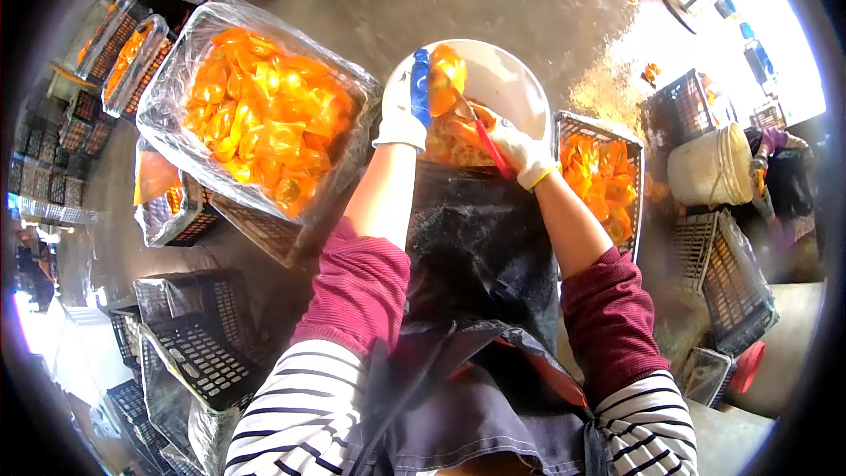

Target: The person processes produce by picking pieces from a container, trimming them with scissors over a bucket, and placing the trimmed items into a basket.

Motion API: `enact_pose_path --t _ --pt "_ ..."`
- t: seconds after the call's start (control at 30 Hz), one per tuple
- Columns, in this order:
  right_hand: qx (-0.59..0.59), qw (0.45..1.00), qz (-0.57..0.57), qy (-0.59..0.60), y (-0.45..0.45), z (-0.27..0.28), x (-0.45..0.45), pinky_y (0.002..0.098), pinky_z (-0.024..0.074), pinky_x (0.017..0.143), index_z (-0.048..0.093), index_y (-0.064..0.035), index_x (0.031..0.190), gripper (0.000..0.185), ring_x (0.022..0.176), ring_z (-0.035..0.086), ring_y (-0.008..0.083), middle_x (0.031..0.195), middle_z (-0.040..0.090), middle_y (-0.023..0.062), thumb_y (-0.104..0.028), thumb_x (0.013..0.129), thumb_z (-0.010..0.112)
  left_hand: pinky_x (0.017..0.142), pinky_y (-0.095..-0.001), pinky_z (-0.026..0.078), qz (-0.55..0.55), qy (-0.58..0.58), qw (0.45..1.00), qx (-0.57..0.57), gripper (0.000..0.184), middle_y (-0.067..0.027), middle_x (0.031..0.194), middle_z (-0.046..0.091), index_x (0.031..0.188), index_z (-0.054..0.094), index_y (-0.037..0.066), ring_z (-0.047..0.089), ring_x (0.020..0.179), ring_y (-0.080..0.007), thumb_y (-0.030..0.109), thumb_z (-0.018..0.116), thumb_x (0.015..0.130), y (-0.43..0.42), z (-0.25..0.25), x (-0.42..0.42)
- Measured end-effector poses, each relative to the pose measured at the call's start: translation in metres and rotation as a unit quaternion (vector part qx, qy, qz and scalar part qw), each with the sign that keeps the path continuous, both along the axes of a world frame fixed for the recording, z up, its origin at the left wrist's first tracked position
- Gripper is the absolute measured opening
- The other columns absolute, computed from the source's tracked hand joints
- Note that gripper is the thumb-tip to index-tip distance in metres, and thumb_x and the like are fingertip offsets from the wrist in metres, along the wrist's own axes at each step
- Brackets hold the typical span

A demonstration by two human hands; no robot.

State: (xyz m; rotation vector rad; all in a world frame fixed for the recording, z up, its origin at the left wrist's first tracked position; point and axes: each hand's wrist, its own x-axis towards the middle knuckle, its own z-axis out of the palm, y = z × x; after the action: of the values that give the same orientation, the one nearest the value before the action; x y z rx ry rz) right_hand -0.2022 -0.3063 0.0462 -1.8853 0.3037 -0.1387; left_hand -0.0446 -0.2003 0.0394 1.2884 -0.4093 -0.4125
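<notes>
My left hand [405, 104], in a white glove with blue on its finger side, is closed on a glossy orange pumpkin piece [447, 68] above the white bucket [520, 79]. In my right hand [520, 148], gloved in white with a yellow cuff, is a red-handled knife [492, 148]; its blade points up towards the piece. Pale, stringy pulp [449, 152] shows low in the bucket. The right fingertips are partly hidden by the handle.
On my left stands a plastic-lined crate [145, 115] heaped with orange pieces; a smaller crate [560, 128] of them is at my right. Stacked black crates [211, 361] lie at lower left. Another person [784, 172] is beside a cream bucket [696, 172] at far right.
</notes>
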Motion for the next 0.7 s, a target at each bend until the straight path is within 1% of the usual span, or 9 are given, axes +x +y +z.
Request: enact_pose_path --t 0.1,0.13,0.23,0.33,0.43,0.5,0.57,0.67,0.7 --pt "0.158 0.987 0.005 0.035 -0.003 0.001 -0.003 0.0233 0.0431 0.087 0.058 -0.0033 0.120 0.036 0.097 0.056 0.0119 0.107 0.063 0.0068 -0.022 0.089 0.063 0.085 -0.0337 0.052 -0.055 0.073 0.995 -0.029 0.056 -0.0107 0.118 0.060 0.123 0.056 0.003 0.060 0.103 -0.0194 0.049 0.053 0.091 -0.002 -0.010 0.010" --pt "0.179 0.983 -0.006 0.047 -0.003 0.005 -0.005 0.0223 0.0440 0.083 0.059 -0.0033 0.119 0.036 0.093 0.057 0.0108 0.105 0.063 0.0061 -0.022 0.089 0.063 0.085 -0.0323 0.052 -0.059 0.120 0.990 -0.042 0.055 -0.0112 0.118 0.060 0.124 0.056 0.004 0.060 0.102 -0.0200 0.048 0.055 0.091 -0.002 -0.007 0.009" --pt "0.218 0.972 -0.044 0.075 0.001 0.021 -0.009 0.0204 0.0456 0.073 0.060 -0.0033 0.117 0.034 0.084 0.058 0.0082 0.099 0.064 0.0040 -0.021 0.089 0.063 0.090 -0.0336 0.049 -0.062 0.184 0.972 -0.134 0.048 -0.0123 0.113 0.062 0.118 0.057 -0.003 0.060 0.101 -0.0216 0.038 0.048 0.096 -0.005 0.001 0.003" --pt "0.220 0.968 -0.086 0.091 0.004 0.030 -0.009 0.0202 0.0451 0.068 0.061 -0.0033 0.114 0.030 0.080 0.057 0.0076 0.095 0.064 0.0024 -0.019 0.089 0.063 0.089 -0.0352 0.052 -0.117 0.330 0.910 -0.223 0.040 -0.0132 0.113 0.062 0.120 0.055 -0.001 0.061 0.103 -0.0243 0.030 0.054 0.094 -0.002 0.004 0.004" --pt "0.232 0.964 -0.104 0.076 0.002 0.031 -0.008 0.0211 0.0450 0.068 0.061 -0.0031 0.113 0.031 0.078 0.057 0.0080 0.092 0.064 0.0027 -0.021 0.088 0.065 0.086 -0.0340 0.055 -0.141 0.228 0.948 -0.169 0.034 -0.0150 0.112 0.061 0.120 0.055 0.000 0.061 0.103 -0.0258 0.017 0.059 0.091 -0.003 -0.002 -0.007" --pt "0.239 0.964 -0.108 0.042 -0.001 0.015 -0.007 0.0236 0.0462 0.067 0.061 -0.0026 0.114 0.035 0.076 0.058 0.0091 0.089 0.064 0.0041 -0.025 0.087 0.066 0.085 -0.0317 0.056 -0.145 0.065 0.979 -0.127 0.036 -0.0159 0.112 0.060 0.122 0.053 0.000 0.060 0.102 -0.0263 0.008 0.061 0.088 -0.006 -0.022 0.005" --pt "0.201 0.973 -0.109 0.007 -0.006 -0.012 0.000 0.0226 0.0455 0.067 0.061 -0.0027 0.113 0.034 0.076 0.057 0.0082 0.089 0.064 0.0040 -0.025 0.087 0.066 0.087 -0.0316 0.055 -0.125 0.112 0.977 -0.134 0.038 -0.0161 0.114 0.060 0.125 0.052 -0.001 0.059 0.103 -0.0258 0.009 0.059 0.089 -0.007 -0.024 0.003" --pt "0.167 0.979 -0.111 -0.031 -0.013 -0.031 0.006 0.0220 0.0444 0.066 0.061 -0.0032 0.113 0.033 0.074 0.056 0.0078 0.088 0.063 0.0033 -0.025 0.088 0.065 0.089 -0.0303 0.053 -0.106 0.187 0.977 0.009 0.042 -0.0167 0.116 0.059 0.130 0.048 -0.003 0.058 0.104 -0.0243 0.011 0.056 0.092 -0.009 -0.011 -0.007" --pt "0.159 0.980 -0.110 -0.041 -0.013 -0.033 0.007 0.0220 0.0440 0.065 0.061 -0.0035 0.113 0.033 0.074 0.055 0.0078 0.088 0.063 0.0029 -0.026 0.088 0.065 0.085 -0.0338 0.056 -0.115 0.177 0.978 0.001 0.042 -0.0175 0.117 0.058 0.130 0.048 -0.002 0.059 0.103 -0.0267 0.008 0.057 0.090 -0.011 -0.018 -0.004"
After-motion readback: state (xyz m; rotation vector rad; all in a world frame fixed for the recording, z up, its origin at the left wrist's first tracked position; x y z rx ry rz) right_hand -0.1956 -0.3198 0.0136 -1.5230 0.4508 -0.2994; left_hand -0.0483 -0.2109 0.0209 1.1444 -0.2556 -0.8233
